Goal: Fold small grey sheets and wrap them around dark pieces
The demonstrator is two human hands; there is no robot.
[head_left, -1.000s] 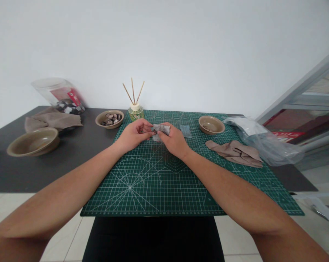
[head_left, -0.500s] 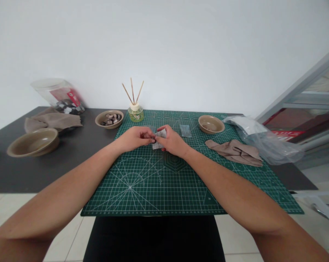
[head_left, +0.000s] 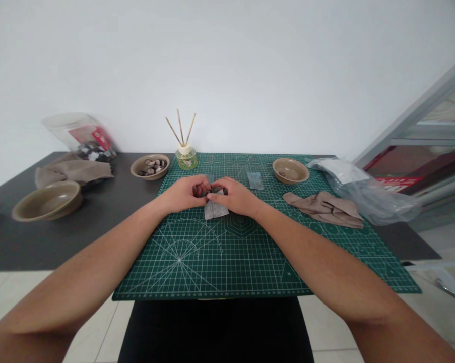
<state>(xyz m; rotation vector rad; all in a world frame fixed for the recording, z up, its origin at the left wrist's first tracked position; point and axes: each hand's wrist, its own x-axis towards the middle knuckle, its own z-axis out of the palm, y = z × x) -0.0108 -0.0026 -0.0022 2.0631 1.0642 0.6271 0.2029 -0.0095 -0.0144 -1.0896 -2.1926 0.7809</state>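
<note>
A glass reed diffuser with a cream collar, green-yellow liquid and three thin wooden sticks [head_left: 186, 157] stands at the far left corner of the green gridded cutting mat [head_left: 250, 275]. At far left, a clear plastic container with a red label [head_left: 74, 128] sits against the plain white wall [head_left: 250, 75], a rumpled taupe cloth [head_left: 79, 171] just nearer. A crumpled transparent plastic bag [head_left: 367, 191] lies at the right end of the dark grey tabletop [head_left: 110, 227], beyond a folded brown cloth [head_left: 325, 207] on the mat. Pale floor tiles [head_left: 336, 330] show nearest.
</note>
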